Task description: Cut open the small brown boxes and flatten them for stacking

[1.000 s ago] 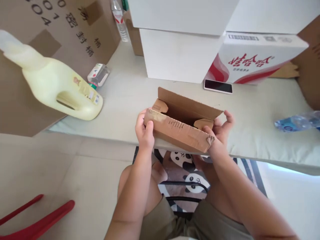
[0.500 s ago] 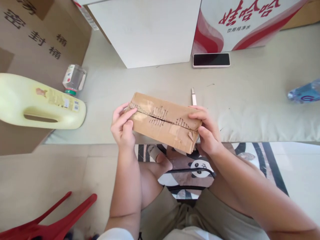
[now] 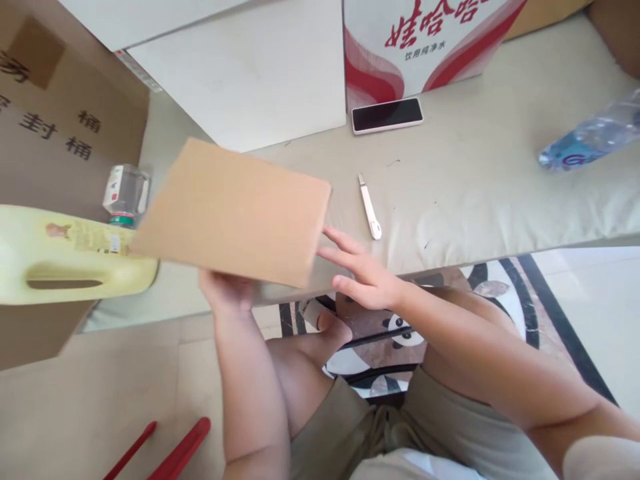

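Note:
A brown cardboard box (image 3: 240, 210) is held up over the pale cloth-covered surface, with a plain broad face toward me. My left hand (image 3: 227, 290) grips it from beneath; its fingers are mostly hidden under the box. My right hand (image 3: 360, 270) is beside the box's right edge, fingers spread, the fingertips close to the edge; I cannot tell whether they touch it. Right of the box, a white utility knife (image 3: 370, 208) lies on the cloth, its tip pointing away from me.
A phone (image 3: 387, 115) lies before a red-and-white carton (image 3: 425, 53). At left are a pale yellow jug (image 3: 75, 257), a small clear bottle (image 3: 127, 193) and a large carton (image 3: 65, 167). A water bottle (image 3: 590, 140) lies at right. A white box (image 3: 250, 80) stands behind.
The box has turned from its torn, seamed narrow side to a plain broad face and shifted left. My right hand has let go and opened. The view has swung right.

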Demonstrator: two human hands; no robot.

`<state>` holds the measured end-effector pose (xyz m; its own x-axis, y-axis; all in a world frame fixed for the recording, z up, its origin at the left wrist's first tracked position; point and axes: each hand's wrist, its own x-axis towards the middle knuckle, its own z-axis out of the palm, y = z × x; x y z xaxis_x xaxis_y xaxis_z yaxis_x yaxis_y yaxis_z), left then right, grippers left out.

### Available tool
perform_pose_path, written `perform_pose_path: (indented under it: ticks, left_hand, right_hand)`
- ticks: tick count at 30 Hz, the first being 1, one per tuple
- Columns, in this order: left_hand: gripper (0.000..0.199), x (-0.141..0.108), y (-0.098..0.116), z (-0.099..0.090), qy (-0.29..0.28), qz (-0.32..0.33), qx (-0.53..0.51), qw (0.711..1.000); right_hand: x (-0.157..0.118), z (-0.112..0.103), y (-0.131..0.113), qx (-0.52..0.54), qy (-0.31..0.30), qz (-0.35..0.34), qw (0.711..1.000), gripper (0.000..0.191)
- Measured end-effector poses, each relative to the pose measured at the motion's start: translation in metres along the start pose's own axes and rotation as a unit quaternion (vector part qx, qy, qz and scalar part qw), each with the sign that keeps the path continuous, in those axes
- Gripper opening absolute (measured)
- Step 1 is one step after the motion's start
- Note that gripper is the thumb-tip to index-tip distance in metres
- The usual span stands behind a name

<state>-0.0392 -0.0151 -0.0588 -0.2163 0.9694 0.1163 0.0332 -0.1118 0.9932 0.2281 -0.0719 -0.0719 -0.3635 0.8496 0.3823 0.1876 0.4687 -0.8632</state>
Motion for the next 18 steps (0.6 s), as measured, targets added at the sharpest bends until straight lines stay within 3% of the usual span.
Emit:
perform_pose_path:
  ticks: [2, 4, 6, 9, 12, 14, 15, 16, 18]
  left_hand:
    - [0.049, -0.006, -0.003, 0.010, 0.009, -0.121, -0.059, 0.991]
    - [0.059, -0.013, -0.004, 0.020, -0.013, -0.209, -0.079, 0.975]
    - [0.071, -0.020, -0.002, 0.029, -0.061, -0.245, -0.061, 0.966]
    - [0.063, -0.030, 0.006, 0.038, -0.115, -0.292, 0.009, 0.949]
    - [0.053, -0.036, 0.012, 0.040, -0.237, -0.339, 0.110, 0.904]
    - [0.044, -0.037, 0.011, 0.040, -0.286, -0.305, 0.178, 0.891]
    - [0.040, -0.036, 0.009, 0.039, -0.268, -0.262, 0.201, 0.905]
    - [0.038, -0.036, 0.006, 0.038, -0.218, -0.204, 0.210, 0.931]
    - [0.045, -0.033, 0.001, 0.037, -0.067, -0.064, 0.185, 0.978]
  right_hand:
    - [-0.002, -0.001, -0.003, -0.008, 0.016, -0.019, 1.000, 0.063]
    - [-0.003, -0.007, -0.007, -0.011, 0.031, -0.018, 0.999, 0.063]
    - [-0.004, -0.014, -0.010, -0.013, 0.048, -0.007, 0.999, 0.061]
    - [-0.006, -0.022, -0.013, -0.012, 0.093, 0.003, 0.996, 0.057]
    - [-0.008, -0.026, -0.012, 0.004, 0.161, 0.010, 0.987, 0.047]
    - [-0.008, -0.026, -0.012, 0.009, 0.192, 0.027, 0.981, 0.040]
    - [-0.008, -0.026, -0.012, 0.009, 0.192, 0.037, 0.981, 0.039]
    - [-0.008, -0.025, -0.013, 0.009, 0.183, 0.047, 0.982, 0.037]
    - [-0.007, -0.025, -0.014, 0.016, 0.149, 0.055, 0.987, 0.036]
